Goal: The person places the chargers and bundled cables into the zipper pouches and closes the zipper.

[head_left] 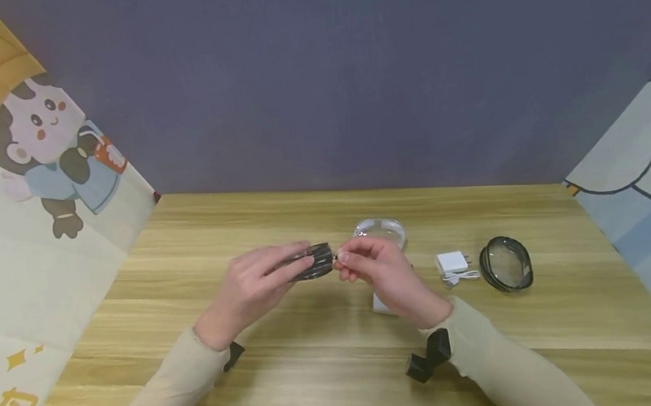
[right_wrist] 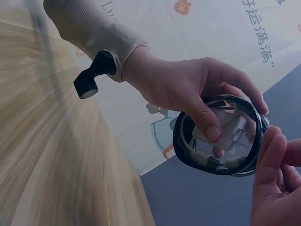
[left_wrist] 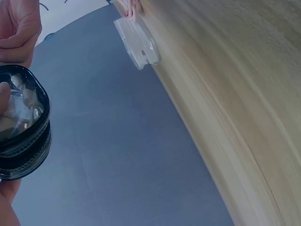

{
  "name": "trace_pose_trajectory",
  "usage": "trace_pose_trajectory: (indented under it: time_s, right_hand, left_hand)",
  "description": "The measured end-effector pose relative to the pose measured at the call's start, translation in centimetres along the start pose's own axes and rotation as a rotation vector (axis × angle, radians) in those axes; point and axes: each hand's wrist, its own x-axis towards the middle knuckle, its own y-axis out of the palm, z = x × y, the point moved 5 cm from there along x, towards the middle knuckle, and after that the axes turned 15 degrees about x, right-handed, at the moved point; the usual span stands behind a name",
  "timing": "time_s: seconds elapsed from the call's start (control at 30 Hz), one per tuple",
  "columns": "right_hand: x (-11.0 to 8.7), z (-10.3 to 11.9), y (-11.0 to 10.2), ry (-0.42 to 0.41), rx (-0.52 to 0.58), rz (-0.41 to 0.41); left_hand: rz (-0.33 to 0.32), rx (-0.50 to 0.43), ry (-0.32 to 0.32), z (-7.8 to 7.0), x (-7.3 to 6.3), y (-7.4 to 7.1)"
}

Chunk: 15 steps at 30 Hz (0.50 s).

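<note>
My left hand [head_left: 253, 280] grips a small round zip case [head_left: 322, 261] above the table, thumb on one face and fingers on the other. The case has clear faces and black trim; through the window in the right wrist view, a white charger plug [right_wrist: 235, 136] and white cable show inside. My right hand [head_left: 383, 273] pinches the small zipper pull at the right end of the case, thumb against index finger. In the left wrist view, the case [left_wrist: 40, 136] is turned with its stitched black side partly visible.
On the wooden table [head_left: 297, 391], right of my hands, lie a white charger [head_left: 452, 261] with a coiled white cable [head_left: 461, 277] and another black-trimmed clear case [head_left: 507, 264]. Behind my right hand sits a clear, white-rimmed case [head_left: 393, 225]. My right wrist partly hides a white object [head_left: 380, 305].
</note>
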Motion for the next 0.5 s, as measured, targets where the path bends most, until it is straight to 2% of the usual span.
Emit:
trace_pose_trajectory:
  time_s: [0.13, 0.5]
  right_hand:
    - [-0.04, 0.1, 0.0, -0.006, 0.011, 0.004]
    - [0.07, 0.19, -0.51, -0.016, 0.036, -0.017]
  left_hand:
    - [-0.021, -0.009, 0.012, 0.04, 0.1, -0.22]
    - [-0.011, -0.052, 0.022, 0.1, 0.07, -0.61]
